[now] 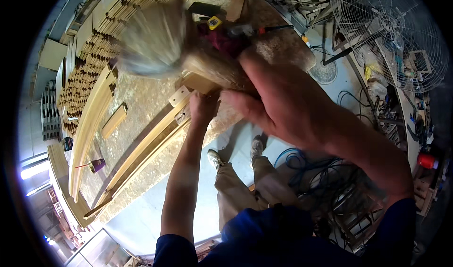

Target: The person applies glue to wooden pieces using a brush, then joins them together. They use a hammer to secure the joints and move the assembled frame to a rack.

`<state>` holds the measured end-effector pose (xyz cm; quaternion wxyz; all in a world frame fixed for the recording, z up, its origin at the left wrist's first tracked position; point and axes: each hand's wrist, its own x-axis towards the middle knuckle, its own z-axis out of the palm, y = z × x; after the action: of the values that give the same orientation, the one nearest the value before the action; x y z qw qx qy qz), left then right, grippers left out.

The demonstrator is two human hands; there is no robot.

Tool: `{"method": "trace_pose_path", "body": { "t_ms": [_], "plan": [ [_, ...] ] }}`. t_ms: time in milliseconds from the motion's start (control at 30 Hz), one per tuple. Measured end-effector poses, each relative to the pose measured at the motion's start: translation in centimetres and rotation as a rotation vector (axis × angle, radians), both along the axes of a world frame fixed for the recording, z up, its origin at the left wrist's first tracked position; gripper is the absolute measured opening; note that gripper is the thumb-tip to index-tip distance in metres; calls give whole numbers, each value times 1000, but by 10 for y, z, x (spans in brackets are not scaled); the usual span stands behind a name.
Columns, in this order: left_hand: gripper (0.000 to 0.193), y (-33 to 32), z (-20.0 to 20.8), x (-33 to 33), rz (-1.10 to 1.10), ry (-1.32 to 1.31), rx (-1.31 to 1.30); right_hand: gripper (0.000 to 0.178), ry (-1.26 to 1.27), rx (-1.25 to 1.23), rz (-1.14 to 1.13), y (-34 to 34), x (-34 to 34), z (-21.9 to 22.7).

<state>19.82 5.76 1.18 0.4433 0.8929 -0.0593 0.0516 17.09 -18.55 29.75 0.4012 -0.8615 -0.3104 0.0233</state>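
My right hand (240,104), smeared by motion, is closed round the handle of a mallet. Its broad pale mallet head (155,40) is a blur above the workbench. Below it, my left hand (203,107) is a fist at a tan wooden block (200,83), fingers wrapped on its near side. The block sits against the end of a frame of long wooden rails (146,142), where a short wooden end piece with drilled holes (180,97) shows. The rails run toward the lower left along the bench edge. My right forearm and the mallet hide part of the bench.
Stacked wooden strips (89,68) line the bench's far left. A loose wood piece (114,120) and a cup (96,165) lie nearer. Beyond my hands are a yellow tape measure (214,22) and dark red cloth (222,40). A wire-caged fan (389,24) stands right; hoses (297,158) cover the floor.
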Motion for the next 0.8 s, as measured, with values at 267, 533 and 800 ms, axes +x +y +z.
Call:
{"method": "trace_pose_path", "body": {
  "t_ms": [267,533,800],
  "plan": [
    [27,-6,-11,0,-35,31,-34,33,195,-93,-108,3,-12,4],
    [22,76,12,-36,-19,-2,72,41,302,-34,-285,2,-64,-64],
    [53,462,-44,-37,511,426,664,48,816,-367,-506,60,-243,-144]
  ]
}}
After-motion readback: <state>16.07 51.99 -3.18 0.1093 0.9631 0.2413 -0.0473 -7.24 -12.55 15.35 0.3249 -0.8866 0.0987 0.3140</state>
